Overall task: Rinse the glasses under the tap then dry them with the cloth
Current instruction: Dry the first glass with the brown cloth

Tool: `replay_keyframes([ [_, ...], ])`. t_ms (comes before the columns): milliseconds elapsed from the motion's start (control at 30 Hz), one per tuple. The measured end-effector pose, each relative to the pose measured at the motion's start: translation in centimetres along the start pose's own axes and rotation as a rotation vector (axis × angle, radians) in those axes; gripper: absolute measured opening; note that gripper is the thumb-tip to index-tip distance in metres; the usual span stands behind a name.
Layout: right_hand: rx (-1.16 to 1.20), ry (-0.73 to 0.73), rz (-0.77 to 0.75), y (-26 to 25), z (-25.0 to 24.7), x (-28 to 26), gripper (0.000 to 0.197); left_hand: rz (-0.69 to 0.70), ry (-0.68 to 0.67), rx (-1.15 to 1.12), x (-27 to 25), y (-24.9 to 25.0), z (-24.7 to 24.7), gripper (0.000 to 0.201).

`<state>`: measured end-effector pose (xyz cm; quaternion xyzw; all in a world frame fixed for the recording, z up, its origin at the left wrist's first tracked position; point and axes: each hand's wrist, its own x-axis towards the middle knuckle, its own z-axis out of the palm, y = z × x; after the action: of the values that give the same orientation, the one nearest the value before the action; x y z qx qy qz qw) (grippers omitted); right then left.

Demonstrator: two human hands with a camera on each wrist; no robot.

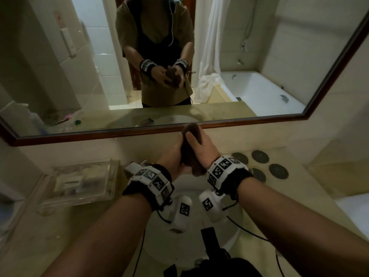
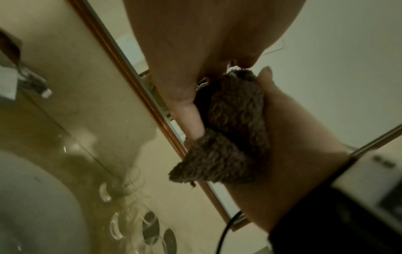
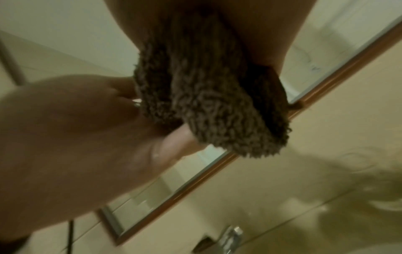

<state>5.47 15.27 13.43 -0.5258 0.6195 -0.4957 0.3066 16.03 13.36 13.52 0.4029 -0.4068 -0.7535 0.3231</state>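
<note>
- Mirror (image 1: 259,56) in a brown frame filled the upper head view; it reflected a person standing with both hands raised round a dark bundle.
- Counter (image 1: 289,186) of pale stone ran below the mirror, with a white basin (image 1: 191,242) set into it directly under the forearms.
- Clear tray (image 1: 83,182) sat on the counter to the left of the basin; round dark coasters (image 1: 278,171) lay to the right.
- Cloth (image 1: 190,148), brown and looped in texture, was bunched between the two hands above the basin.
- Left hand (image 1: 171,156) cupped the cloth from its own side; its fingers (image 2: 193,118) were curled round the bundle, and a glint of clear rim showed at the cloth's edge in the wrist views.
- Right hand (image 1: 201,148) lay over the cloth with fingers pressed together against it, the thumb wrapped on the near side.
- Glass itself was almost wholly hidden; it was judged to be inside the cloth, held between the palms.
- Step in hand, as judged: drying, with rinsing of this glass apparently complete.
- Next move would call for turning the glass within the cloth, then setting it down gently on the counter.
</note>
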Motion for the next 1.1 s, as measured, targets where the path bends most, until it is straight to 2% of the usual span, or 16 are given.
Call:
replay_keyframes([
  [67, -0.041, 0.028, 0.037, 1.6, -2.2, 0.1, 0.052, -0.085, -0.132, -0.056, 0.6, -0.2, 2.1, 0.066],
  [200, -0.049, 0.135, 0.123, 4.7, -6.9, -0.6, 0.059, -0.176, -0.279, 0.019, 2.5, -1.6, 6.9, 0.082],
  [300, 0.068, 0.236, 0.197, 7.1, -11.5, -1.2, 0.048, -0.256, -0.31, 0.131, 4.9, -4.0, 11.0, 0.097],
  [400, 0.089, 0.265, 0.268, 10.0, -16.6, -1.7, 0.039, -0.252, -0.248, 0.373, 6.8, -6.4, 14.7, 0.091],
  [533, 0.015, 0.36, 0.365, 14.9, -23.0, -2.4, 0.041, -0.192, -0.199, 0.644, 8.6, -10.3, 18.4, 0.066],
  [600, -0.058, 0.35, 0.395, 17.1, -25.4, -2.9, 0.043, -0.045, -0.256, 0.873, 9.9, -13.0, 19.1, 0.054],
  [667, -0.087, 0.314, 0.434, 18.8, -27.3, -3.3, 0.04, 0.072, -0.333, 1.151, 11.4, -15.9, 19.4, 0.059],
  [733, -0.121, 0.272, 0.45, 20.0, -28.5, -3.5, 0.04, 0.018, -0.364, 1.343, 12.5, -18.4, 19.6, 0.082],
  [800, -0.172, 0.249, 0.446, 20.8, -29.5, -3.6, 0.041, -0.032, -0.387, 1.455, 13.2, -19.9, 19.9, 0.09],
  [933, -0.178, 0.231, 0.431, 21.4, -30.7, -3.6, 0.039, -0.079, -0.428, 1.559, 14.5, -22.3, 20.9, 0.093],
  [1033, -0.195, 0.204, 0.433, 21.8, -31.7, -3.6, 0.036, -0.116, -0.412, 1.663, 15.4, -23.7, 21.4, 0.092],
  [1100, -0.208, 0.18, 0.435, 21.9, -32.4, -3.6, 0.035, -0.085, -0.383, 1.739, 15.8, -24.5, 21.9, 0.089],
])
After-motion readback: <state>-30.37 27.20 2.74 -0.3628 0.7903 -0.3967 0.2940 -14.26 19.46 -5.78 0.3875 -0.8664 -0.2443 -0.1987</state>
